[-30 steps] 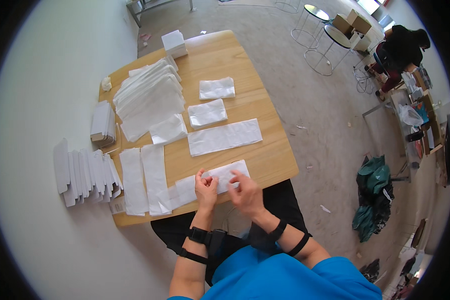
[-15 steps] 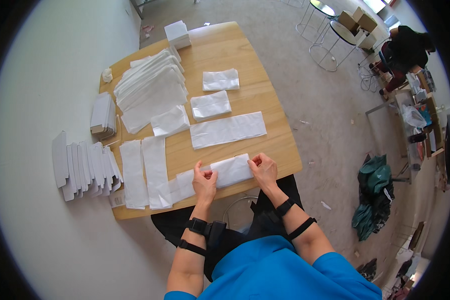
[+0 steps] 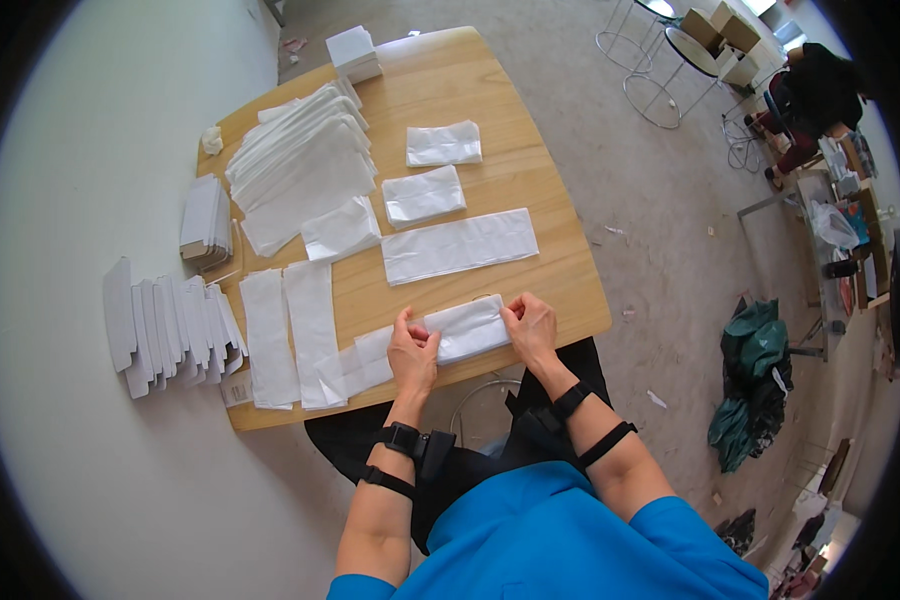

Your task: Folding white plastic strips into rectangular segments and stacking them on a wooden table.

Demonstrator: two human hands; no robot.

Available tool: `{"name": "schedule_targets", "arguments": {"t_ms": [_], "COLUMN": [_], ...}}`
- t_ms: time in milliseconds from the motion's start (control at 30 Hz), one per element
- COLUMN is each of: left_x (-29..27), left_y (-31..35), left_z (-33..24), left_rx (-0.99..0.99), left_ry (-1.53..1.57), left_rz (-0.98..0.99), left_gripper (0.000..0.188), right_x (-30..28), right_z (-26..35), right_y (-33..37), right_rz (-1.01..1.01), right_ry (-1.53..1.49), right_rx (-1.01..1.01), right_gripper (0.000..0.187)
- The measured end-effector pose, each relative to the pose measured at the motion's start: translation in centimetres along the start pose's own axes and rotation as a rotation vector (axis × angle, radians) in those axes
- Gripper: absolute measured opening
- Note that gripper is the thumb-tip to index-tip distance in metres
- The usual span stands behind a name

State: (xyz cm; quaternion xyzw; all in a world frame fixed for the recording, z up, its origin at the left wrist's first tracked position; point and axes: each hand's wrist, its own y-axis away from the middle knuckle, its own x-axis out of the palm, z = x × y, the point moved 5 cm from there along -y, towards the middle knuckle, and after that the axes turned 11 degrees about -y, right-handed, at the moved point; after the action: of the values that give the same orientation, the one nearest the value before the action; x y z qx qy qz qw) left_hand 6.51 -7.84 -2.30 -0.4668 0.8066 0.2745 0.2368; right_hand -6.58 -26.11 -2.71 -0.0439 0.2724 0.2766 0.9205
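Observation:
A long, thin white folded sheet [image 3: 467,328] lies along the near edge of the wooden table, its left part [image 3: 372,360] flatter and more see-through. My right hand [image 3: 532,328] pinches its right end between thumb and fingers. My left hand [image 3: 411,352] is curled over the middle, thumb and fingertips closing on the sheet where the thicker fold begins. Just beyond lies another long white folded strip [image 3: 460,246]. Two shorter folded white bundles, a nearer one [image 3: 423,196] and a farther one [image 3: 443,144], sit behind it.
Two upright white strips [image 3: 313,330] lie left of my left hand. A fanned pile of white sheets [image 3: 305,165] covers the table's far left. Flat white cartons [image 3: 175,330] stand along the wall side, and a white box stack [image 3: 354,54] at the back. A person [image 3: 815,95] sits far right.
The table and its contents sit slightly higher in the picture as the view shifts. Both hands keep nearly the same hold on the sheet.

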Motion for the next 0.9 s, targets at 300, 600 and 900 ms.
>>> {"name": "schedule_targets", "arguments": {"t_ms": [300,600,900], "left_x": [-1.3,2.6,0.5], "left_y": [-0.1,0.0,0.2], "left_z": [0.8,0.4,2.8], "left_rx": [-0.034,-0.265,-0.239], "left_ry": [0.116,0.627,0.628], "left_rz": [-0.025,0.388,0.251], "left_gripper": [0.033,0.026,0.025], "right_x": [-1.2,2.8,3.5], "right_z": [2.5,-0.4,-1.4], "right_y": [0.9,1.1,0.2], "right_rz": [-0.032,0.007,0.193], "right_ry": [0.014,-0.692,-0.726], "right_rx": [0.003,0.469,0.641], "right_gripper": [0.013,0.016,0.019]}}
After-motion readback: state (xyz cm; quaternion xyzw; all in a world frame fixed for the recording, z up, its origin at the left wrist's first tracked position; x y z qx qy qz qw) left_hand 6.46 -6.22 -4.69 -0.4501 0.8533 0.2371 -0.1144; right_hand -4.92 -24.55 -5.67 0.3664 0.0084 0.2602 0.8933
